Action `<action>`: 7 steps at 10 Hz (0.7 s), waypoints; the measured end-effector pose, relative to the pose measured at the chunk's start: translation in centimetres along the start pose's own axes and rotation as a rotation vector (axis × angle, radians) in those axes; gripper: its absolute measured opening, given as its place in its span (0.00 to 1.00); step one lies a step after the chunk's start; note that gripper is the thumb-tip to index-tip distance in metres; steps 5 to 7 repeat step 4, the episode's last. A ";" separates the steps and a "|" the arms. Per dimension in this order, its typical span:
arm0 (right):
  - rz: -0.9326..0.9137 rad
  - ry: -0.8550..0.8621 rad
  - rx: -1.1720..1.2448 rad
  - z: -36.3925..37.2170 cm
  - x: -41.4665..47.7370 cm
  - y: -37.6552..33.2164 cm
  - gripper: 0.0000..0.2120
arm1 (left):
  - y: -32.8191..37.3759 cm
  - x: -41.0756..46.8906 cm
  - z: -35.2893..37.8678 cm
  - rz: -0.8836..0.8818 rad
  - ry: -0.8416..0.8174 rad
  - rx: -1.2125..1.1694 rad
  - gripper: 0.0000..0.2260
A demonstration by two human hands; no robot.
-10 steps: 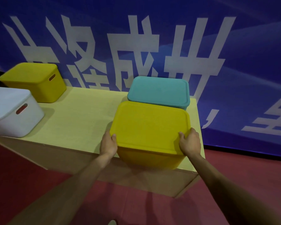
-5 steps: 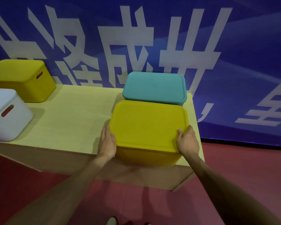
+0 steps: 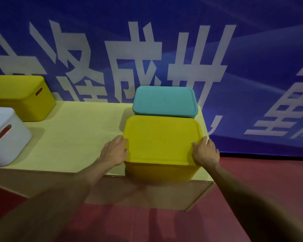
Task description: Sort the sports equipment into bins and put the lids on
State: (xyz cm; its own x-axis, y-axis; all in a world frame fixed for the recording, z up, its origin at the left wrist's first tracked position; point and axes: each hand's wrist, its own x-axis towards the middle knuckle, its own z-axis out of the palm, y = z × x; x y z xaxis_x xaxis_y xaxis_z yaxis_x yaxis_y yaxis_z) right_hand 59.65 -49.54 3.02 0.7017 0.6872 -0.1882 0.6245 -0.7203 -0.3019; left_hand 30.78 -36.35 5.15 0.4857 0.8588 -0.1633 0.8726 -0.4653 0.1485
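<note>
A yellow bin [image 3: 162, 173] with its yellow lid [image 3: 163, 138] on top stands at the near right corner of the wooden table [image 3: 80, 137]. My left hand [image 3: 115, 151] lies against the lid's left edge with fingers fairly straight. On the right edge rests my right hand [image 3: 205, 152], thumb on the lid's rim. Directly behind stands a teal bin with its lid [image 3: 164, 101] on. No sports equipment shows outside the bins.
A second lidded yellow bin [image 3: 19, 98] stands at the table's far left, and a lidded white bin [image 3: 5, 137] sits in front of it. A blue banner with white characters hangs behind the table. Red floor lies below and to the right.
My fingers have relaxed from curling over the lid's edges to lying flatter against them. Both hands slid slightly farther along the lid's sides. The view shifted a little.
</note>
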 end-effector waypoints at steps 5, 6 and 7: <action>-0.474 0.003 0.230 -8.6 -1.6 -10.8 0.14 | 4.4 2.2 -11.4 0.167 0.080 -0.465 0.14; -0.474 0.003 0.230 -8.6 -1.6 -10.8 0.14 | 4.4 2.2 -11.4 0.167 0.080 -0.465 0.14; -0.474 0.003 0.230 -8.6 -1.6 -10.8 0.14 | 4.4 2.2 -11.4 0.167 0.080 -0.465 0.14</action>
